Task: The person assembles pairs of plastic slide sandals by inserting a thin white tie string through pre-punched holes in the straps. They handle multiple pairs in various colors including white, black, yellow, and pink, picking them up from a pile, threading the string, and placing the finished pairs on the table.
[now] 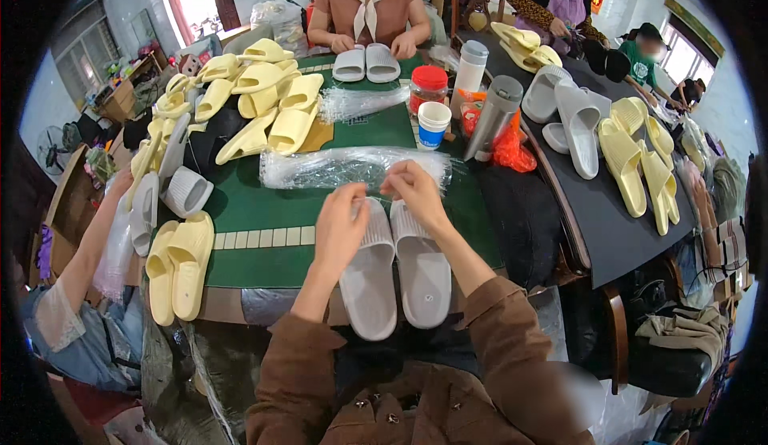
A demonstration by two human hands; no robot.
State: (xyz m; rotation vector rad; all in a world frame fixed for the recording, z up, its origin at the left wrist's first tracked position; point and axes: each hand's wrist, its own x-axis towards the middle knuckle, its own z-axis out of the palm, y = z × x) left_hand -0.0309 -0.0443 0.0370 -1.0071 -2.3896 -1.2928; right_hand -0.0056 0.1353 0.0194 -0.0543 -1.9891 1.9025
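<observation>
At the far left a seated person's arm reaches to the table edge, partly cut off by the dark fisheye rim. Beside it lie 2 pale yellow slides, with a heap of yellow slides farther back on the green table mat. The left hand rests on the strap of the left grey slide, fingers curled together; what its fingertips pinch is hidden. The right hand hovers over the right grey slide, fingertips pinched at the edge of a bundle of clear plastic bags. Both grey slides lie side by side at the near table edge. Behind stand a red-lidded jar, contents unclear, a paper cup and a steel flask. On the black table at right lie more grey and yellow slides.
</observation>
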